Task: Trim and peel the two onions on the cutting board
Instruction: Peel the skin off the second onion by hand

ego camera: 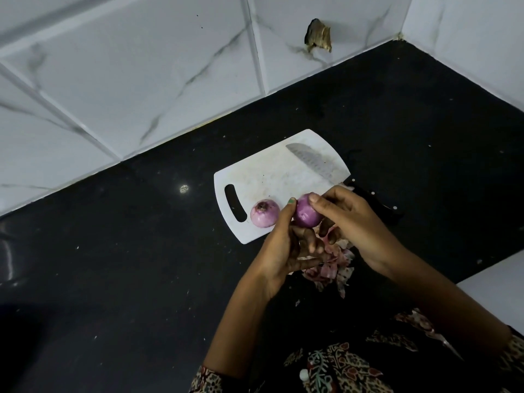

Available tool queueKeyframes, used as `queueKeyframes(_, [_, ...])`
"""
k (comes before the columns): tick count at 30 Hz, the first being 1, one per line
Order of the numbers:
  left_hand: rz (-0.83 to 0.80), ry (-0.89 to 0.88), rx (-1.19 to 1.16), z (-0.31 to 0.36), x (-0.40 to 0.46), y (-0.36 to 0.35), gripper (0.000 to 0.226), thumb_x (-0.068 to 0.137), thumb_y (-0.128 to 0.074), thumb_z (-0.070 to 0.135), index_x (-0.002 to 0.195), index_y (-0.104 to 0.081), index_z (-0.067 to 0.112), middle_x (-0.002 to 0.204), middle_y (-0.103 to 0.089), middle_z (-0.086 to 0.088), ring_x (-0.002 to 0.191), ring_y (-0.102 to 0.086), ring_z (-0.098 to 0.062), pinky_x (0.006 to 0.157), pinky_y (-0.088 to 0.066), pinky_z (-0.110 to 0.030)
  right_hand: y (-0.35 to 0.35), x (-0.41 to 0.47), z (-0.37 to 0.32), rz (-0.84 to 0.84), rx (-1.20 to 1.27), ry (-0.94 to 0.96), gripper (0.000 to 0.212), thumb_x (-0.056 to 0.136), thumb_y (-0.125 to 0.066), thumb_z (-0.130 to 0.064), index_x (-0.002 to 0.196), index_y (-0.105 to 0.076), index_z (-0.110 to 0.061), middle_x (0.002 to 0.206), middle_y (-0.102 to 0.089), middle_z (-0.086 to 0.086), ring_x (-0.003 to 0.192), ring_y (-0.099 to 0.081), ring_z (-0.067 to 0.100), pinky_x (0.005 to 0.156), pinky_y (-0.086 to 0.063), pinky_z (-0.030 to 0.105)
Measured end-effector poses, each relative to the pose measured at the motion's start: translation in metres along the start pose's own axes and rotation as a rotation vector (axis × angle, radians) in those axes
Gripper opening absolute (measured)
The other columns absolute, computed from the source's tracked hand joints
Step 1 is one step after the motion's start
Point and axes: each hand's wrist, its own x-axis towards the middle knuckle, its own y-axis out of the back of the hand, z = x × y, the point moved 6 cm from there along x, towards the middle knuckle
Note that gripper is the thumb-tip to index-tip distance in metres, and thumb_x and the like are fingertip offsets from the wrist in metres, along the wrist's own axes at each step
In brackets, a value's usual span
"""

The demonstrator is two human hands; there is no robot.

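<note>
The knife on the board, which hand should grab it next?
Probably the right hand. The knife lies with its dark handle just behind that hand, while the left hand sits on the far side of the held onion. Both hands grip it now.

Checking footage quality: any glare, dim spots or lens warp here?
Head view: dim overall; one small glare spot on the dark counter; wall tile lines bow from wide-angle warp; the hands' onion and the board stay sharp.
</note>
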Motion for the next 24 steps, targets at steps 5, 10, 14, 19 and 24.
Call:
queueKeyframes(5, [-0.01, 0.008, -0.013, -0.002, 0.002, 0.003, 0.081, 0.093, -0.024, 0.064, 0.037, -0.052, 0.014, 0.054, -0.058, -0.001, 0.06, -0.063, -0.014, 0.087, -0.047, -0.035, 0.008, 0.001, 0.005, 0.047, -0.033, 0.014, 0.032, 0.098, -0.047, -0.029, 0.077, -0.049, -0.005, 0.075, -0.047, 0.009, 0.071, -0.047, 0.022, 0.066, -0.039, 0.035])
queueKeyframes(10, [-0.031, 0.003, 0.11, -0.001, 0.002, 0.005, 0.082, 0.093, -0.019, 0.064, 0.05, -0.067, 0.013, 0.066, -0.068, -0.003, 0.07, -0.063, -0.012, 0.095, -0.046, -0.036, 0.006, 0.001, 0.003, 0.054, -0.05, 0.027, 0.043, 0.087, -0.053, -0.049, 0.078, -0.053, -0.007, 0.075, -0.054, 0.013, 0.069, -0.054, 0.023, 0.067, -0.044, 0.038])
queueKeyframes(14, [0.0, -0.044, 0.272, 0.0, 0.0, 0.008, 0.071, 0.095, -0.022, 0.062, 0.073, -0.073, 0.017, 0.081, -0.073, -0.006, 0.072, -0.062, -0.014, 0.084, -0.049, -0.031, 0.007, -0.002, 0.0, 0.043, -0.114, 0.044, 0.05, 0.071, -0.059, -0.056, 0.082, -0.058, -0.007, 0.067, -0.064, -0.004, 0.066, -0.063, 0.01, 0.063, -0.051, 0.023])
queueKeyframes(19, [0.105, -0.188, 0.381, 0.006, 0.006, 0.019, 0.033, 0.095, -0.047, 0.045, 0.091, -0.068, 0.02, 0.085, -0.071, 0.0, 0.072, -0.067, -0.012, 0.075, -0.053, -0.028, 0.012, 0.007, 0.017, 0.035, -0.091, -0.05, 0.029, 0.077, -0.073, -0.028, 0.1, -0.061, -0.013, 0.097, -0.07, 0.007, 0.088, -0.07, 0.019, 0.08, -0.057, 0.037])
queueKeyframes(24, [0.273, -0.439, 0.455, 0.026, 0.012, 0.038, 0.03, 0.092, -0.061, 0.031, 0.121, -0.062, 0.026, 0.107, -0.066, 0.01, 0.096, -0.063, -0.002, 0.086, -0.048, -0.016, -0.002, 0.027, 0.008, -0.038, -0.065, -0.002, 0.027, 0.084, -0.068, -0.013, 0.108, -0.064, -0.024, 0.106, -0.069, -0.006, 0.092, -0.069, 0.009, 0.078, -0.056, 0.023])
